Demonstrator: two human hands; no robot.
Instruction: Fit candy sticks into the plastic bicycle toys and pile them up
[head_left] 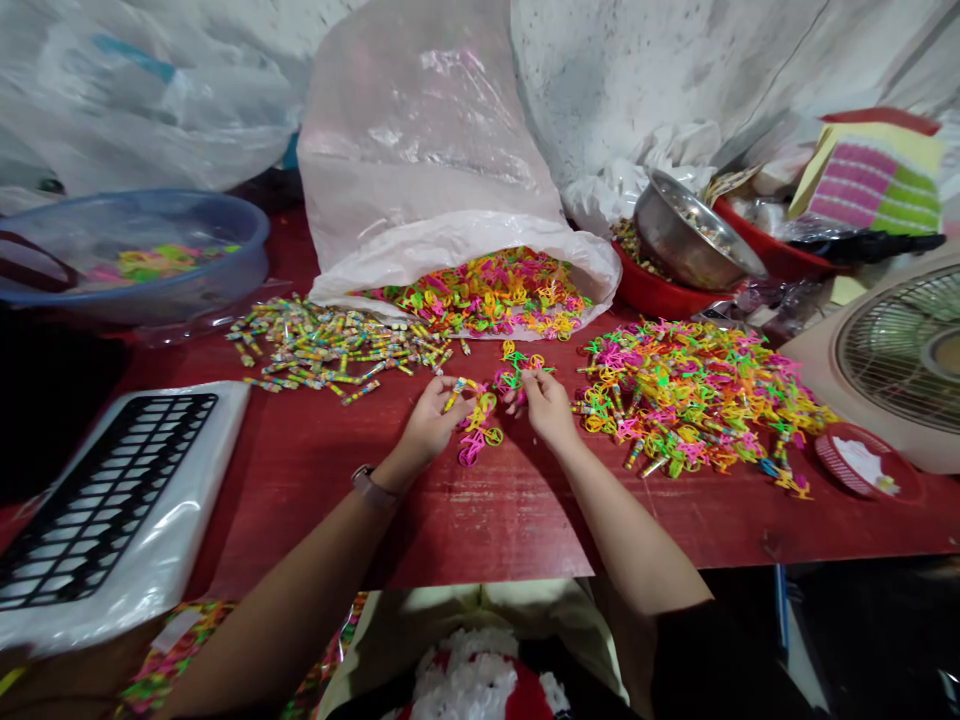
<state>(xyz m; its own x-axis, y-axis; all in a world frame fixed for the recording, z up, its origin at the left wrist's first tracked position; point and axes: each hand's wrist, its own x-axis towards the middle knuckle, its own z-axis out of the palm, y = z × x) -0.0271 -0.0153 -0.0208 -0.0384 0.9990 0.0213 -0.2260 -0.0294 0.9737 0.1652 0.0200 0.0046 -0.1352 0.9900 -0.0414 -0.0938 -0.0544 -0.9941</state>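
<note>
My left hand (433, 418) is closed with a small printed yellow tube (454, 394) between thumb and fingers. Just by its fingertips lie small plastic bicycle-shaped pieces (474, 440) in yellow, pink and green. Facing it, my right hand (549, 408) has its fingers pinched beside more pink and green pieces; what they grip is hidden. Behind my left hand spreads a pile of printed tubes (337, 345). A white plastic bag (450, 225) lies open at the back, loose bicycle pieces (495, 290) spilling from its mouth. To the right is a heap of pieces with tubes (690, 395).
A blue basin (247, 255) stands at the back left, above a black abacus-like frame (112, 490) on plastic packaging. On the right are a fan (817, 350), a small red basket (840, 465) and a metal bowl (675, 240). The red table's front edge (480, 578) is near my lap.
</note>
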